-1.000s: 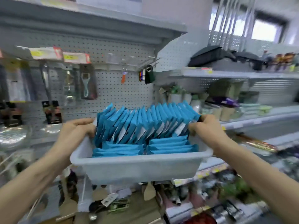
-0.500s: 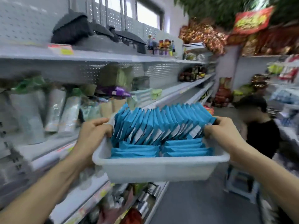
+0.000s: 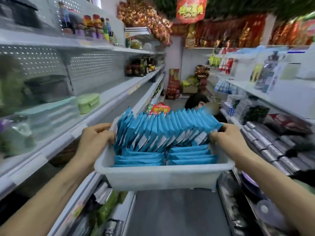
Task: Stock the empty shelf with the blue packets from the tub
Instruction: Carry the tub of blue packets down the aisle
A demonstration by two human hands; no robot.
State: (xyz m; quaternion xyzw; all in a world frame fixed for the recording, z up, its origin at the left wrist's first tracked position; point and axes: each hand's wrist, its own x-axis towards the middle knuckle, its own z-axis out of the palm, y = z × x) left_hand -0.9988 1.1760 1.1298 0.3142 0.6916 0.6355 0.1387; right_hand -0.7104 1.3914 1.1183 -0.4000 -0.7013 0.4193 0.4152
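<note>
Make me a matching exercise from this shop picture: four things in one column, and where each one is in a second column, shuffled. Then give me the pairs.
Things
1. tub
2. blue packets
3. green box
4. red banner

Places
A. hanging overhead at the far end of the aisle
B. on a shelf on the left side
C. inside the tub, some upright and some lying flat
D. gripped at its ends by the left hand and the right hand

Pairs: 1-D, 2-C, 3-B, 4-A
</note>
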